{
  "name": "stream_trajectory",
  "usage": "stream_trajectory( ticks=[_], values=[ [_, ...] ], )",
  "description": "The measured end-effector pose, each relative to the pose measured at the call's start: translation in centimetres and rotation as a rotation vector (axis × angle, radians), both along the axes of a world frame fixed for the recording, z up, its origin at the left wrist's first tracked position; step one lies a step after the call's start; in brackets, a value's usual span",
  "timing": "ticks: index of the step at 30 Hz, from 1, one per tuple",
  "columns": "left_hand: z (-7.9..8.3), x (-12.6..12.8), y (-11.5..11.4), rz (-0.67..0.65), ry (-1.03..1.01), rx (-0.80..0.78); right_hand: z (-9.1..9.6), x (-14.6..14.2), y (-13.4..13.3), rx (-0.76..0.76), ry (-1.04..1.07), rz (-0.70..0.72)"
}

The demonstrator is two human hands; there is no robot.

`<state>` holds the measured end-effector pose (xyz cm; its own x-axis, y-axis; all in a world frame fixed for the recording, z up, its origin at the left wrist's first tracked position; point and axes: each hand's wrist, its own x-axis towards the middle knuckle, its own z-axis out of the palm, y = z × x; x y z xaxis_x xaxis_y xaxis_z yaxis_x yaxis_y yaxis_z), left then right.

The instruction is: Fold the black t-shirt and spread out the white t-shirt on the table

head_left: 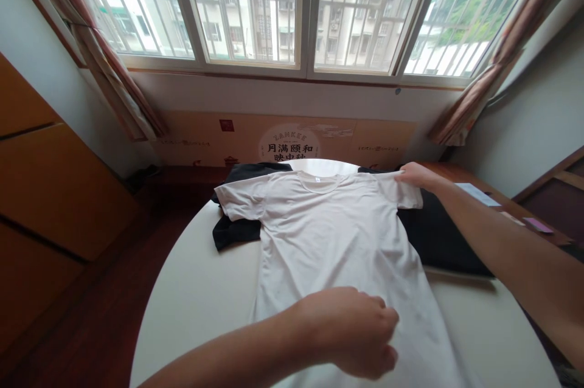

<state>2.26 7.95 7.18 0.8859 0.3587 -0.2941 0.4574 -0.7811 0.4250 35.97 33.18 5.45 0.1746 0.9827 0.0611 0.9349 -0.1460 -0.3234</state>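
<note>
One white short-sleeved T-shirt (328, 236) was shown from the head camera, spread out on a round white table (196, 291) directly in front of the person. Its long axis was pointed away from the body: the neckline (319, 182) was set at the far side, towards the window (305, 17), and the lower part was cut off by the bottom edge of the view. At the far right, the shirt's sleeve (408, 194) was pinched by the right hand (417, 175), with that arm stretched out. Much nearer the body, the left hand (358, 330) was held over the lower half, fingers curled in; whether any fabric was gripped there could not be told.

Dark cloth (237, 233) was partly covered by the left sleeve (241, 196), and a dark folded garment (447, 245) was overlapped by the right one. Beyond the table, a printed panel (201, 132) was placed below the barred window, which was flanked by gathered curtains (104, 72). Wooden cupboard doors (55, 175) were visible at the left, above a dark red floor (114, 272).
</note>
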Motion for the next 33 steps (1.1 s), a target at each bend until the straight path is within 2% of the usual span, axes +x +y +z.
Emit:
stream_trajectory(
  ticks=[3,7,11,13,16,19,22,23,25,27,29,31,33],
  values=[
    [1.0,-0.3,-1.2,-0.023,0.025,-0.002,2.5,-3.6,0.4,-0.062,0.168,0.110],
    [2.0,-0.8,-1.7,-0.027,0.006,0.030,4.7,-11.2,1.4,-0.131,0.384,0.265],
    [2.6,-1.0,-2.1,-0.092,0.081,-0.018,4.4,-19.4,2.3,-0.238,0.543,0.392],
    [2.4,-1.2,-2.1,-0.096,0.086,-0.036,3.8,-22.4,2.3,-0.258,0.591,0.428],
    [2.0,-1.6,-1.8,-0.068,0.068,-0.029,3.3,-24.5,1.3,-0.226,0.606,0.445],
    [2.1,-2.2,-1.1,-0.035,0.108,-0.012,3.5,-23.0,-1.6,-0.164,0.561,0.440],
    [2.3,-3.0,0.6,0.036,0.152,-0.001,3.5,-18.2,-7.3,-0.112,0.494,0.447],
    [2.2,-3.3,1.5,0.082,0.152,0.006,3.2,-16.2,-10.0,-0.083,0.459,0.451],
    [1.5,-3.8,3.9,0.249,0.099,0.014,1.7,-12.0,-16.3,-0.042,0.232,0.486],
    [0.2,-4.5,6.7,0.518,-0.036,0.014,-0.9,-8.3,-23.4,-0.167,0.108,0.426],
    [-1.3,-5.3,9.8,0.785,-0.173,0.024,-4.4,-5.2,-30.5,-0.212,0.073,0.266],
    [-2.7,-5.9,12.7,0.953,-0.234,0.056,-7.9,-3.1,-36.5,-0.215,0.055,0.176],
    [-3.8,-6.0,15.0,1.065,-0.254,0.066,-10.5,-2.0,-40.9,-0.177,0.088,0.179]
  ],
)
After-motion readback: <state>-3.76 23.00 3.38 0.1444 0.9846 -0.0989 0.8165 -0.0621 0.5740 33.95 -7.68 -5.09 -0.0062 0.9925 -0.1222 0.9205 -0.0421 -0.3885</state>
